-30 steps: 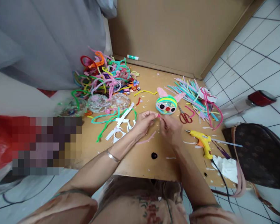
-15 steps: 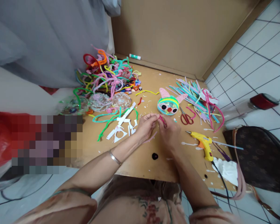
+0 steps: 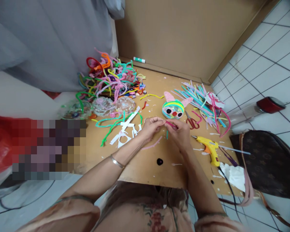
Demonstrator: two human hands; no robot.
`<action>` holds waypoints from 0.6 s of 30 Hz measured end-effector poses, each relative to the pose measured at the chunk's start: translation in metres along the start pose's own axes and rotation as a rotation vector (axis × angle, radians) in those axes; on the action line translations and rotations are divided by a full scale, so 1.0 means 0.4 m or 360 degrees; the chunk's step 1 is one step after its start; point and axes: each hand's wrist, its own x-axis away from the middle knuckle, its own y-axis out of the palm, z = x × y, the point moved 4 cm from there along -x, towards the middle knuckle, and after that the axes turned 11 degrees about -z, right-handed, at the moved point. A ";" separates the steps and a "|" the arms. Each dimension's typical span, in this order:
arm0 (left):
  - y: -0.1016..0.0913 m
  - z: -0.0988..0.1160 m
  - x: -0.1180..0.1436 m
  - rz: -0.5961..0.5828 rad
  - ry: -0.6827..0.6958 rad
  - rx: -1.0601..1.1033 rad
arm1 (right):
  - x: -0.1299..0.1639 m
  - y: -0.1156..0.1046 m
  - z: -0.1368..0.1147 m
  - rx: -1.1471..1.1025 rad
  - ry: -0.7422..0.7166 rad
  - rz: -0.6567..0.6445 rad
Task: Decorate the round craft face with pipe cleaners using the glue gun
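Observation:
Over the middle of the table my left hand (image 3: 153, 127) and my right hand (image 3: 180, 131) meet, fingertips pinched. Between them they hold a short deep-pink pipe cleaner (image 3: 171, 125), partly hidden by the fingers. Just beyond the hands lies an animal face (image 3: 173, 109) with pink ears, black-and-white eyes, a red nose and green and yellow bands. Red-handled scissors (image 3: 192, 122) lie to its right. A pale pink strip (image 3: 152, 143) rests below my hands, and a black round piece (image 3: 159, 161) sits nearer the front edge.
A yellow glue gun (image 3: 209, 146) with a glue stick lies right, beside white tissue (image 3: 233, 176) and a brown bag (image 3: 268, 161). A heap of coloured pipe cleaners (image 3: 113, 75) stands back left, with white paper scraps (image 3: 125, 129) before it. More straight pipe cleaners (image 3: 195, 96) lie back right.
My right hand has turned slightly, and the deep-pink pipe cleaner now lies flatter between my fingers. My left hand has barely moved. The view has shifted a little.

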 end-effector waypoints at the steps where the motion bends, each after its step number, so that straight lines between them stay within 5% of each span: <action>1: -0.003 0.003 -0.002 -0.0050 -0.0037 -0.0012 | -0.004 -0.003 0.003 -0.0055 -0.0002 -0.0020; 8: -0.009 0.011 -0.001 -0.0472 -0.0297 -0.0001 | -0.018 -0.012 -0.002 -0.0272 -0.0104 -0.0221; 18: -0.004 0.009 -0.009 -0.0252 -0.0171 0.0153 | -0.010 -0.026 -0.008 0.0187 -0.0131 -0.0084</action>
